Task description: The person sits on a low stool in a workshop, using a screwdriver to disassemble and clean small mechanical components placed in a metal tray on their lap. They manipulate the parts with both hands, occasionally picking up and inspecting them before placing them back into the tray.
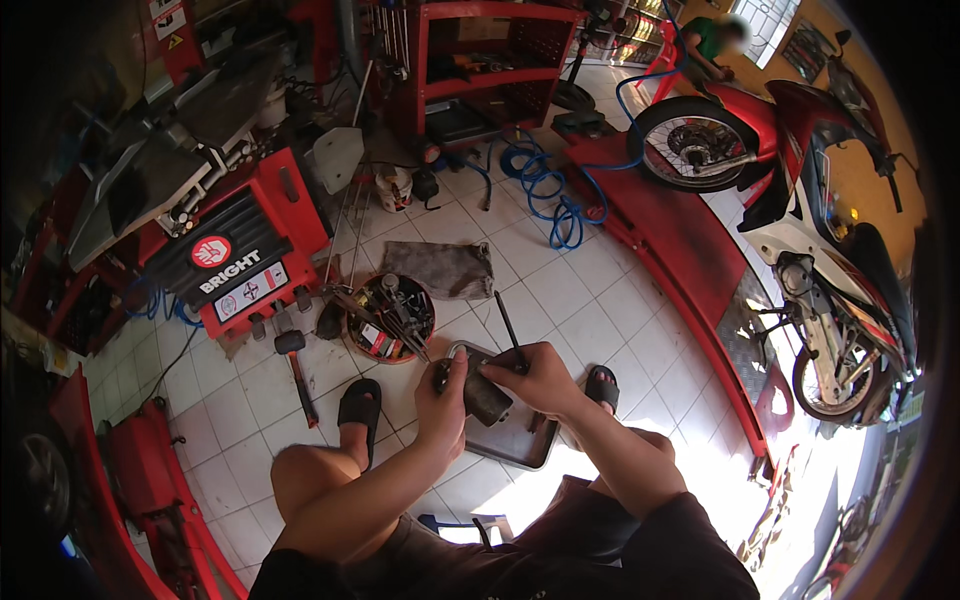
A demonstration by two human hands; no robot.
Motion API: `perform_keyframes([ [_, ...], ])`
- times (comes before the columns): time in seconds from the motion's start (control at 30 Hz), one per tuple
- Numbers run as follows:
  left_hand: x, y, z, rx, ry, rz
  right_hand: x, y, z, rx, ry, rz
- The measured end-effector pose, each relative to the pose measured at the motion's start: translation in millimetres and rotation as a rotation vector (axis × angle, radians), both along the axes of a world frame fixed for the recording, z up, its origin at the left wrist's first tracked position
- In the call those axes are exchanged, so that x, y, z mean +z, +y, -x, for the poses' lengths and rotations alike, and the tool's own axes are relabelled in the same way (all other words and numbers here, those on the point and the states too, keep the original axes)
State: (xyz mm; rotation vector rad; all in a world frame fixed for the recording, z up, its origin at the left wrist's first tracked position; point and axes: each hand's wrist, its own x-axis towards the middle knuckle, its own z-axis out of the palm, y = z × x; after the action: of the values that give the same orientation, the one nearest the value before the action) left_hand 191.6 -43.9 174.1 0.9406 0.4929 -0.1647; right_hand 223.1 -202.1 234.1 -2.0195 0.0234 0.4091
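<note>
Over the metal tray [527,445], my left hand [440,405] is closed on the left end of a dark grey cylindrical metal part [488,402]. My right hand [545,382] bends its fingers round a thin black rod [506,322] that sticks up past the knuckles. Its fingertips reach the top of the metal part; whether they also press on it I cannot tell. The rod's lower end is hidden by the hand. Just beyond my left hand stands a round tub [402,345] full of hand tools and small parts.
A mallet [297,372] lies left of the tub, and a grey cloth [440,270] behind it. Coiled blue hose [565,205] runs beside a red lift platform [660,200] with a motorcycle [800,215]. A red machine [245,260] stands left. Another person [705,48] sits far back.
</note>
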Motion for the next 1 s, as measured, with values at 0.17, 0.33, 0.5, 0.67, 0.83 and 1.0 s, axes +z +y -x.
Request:
perform_keyframes([
  [0.17, 2, -5, -3, 0.025, -0.051, -0.042, 2, -7, 4, 0.037, -0.096, 0.022],
  [0.33, 2, -1, -8, 0.007, -0.060, -0.001, -7, -2, 4, 0.009, -0.209, 0.022],
  [0.5, -9, 2, -5, 0.000, -0.004, -0.078, -29, 7, 4, -0.075, -0.123, -0.097],
  [0.67, 2, -5, -8, -0.099, 0.030, -0.203, -23, 0, 3, -0.158, -0.030, -0.259],
  [0.83, -23, -3, -9, -0.140, 0.026, -0.298, -51, -9, 7, -0.089, -0.077, -0.265],
  [1.0, -18, -5, -5, -0.102, 0.058, -0.254, -36, -2, 8, 0.014, -0.264, 0.034],
])
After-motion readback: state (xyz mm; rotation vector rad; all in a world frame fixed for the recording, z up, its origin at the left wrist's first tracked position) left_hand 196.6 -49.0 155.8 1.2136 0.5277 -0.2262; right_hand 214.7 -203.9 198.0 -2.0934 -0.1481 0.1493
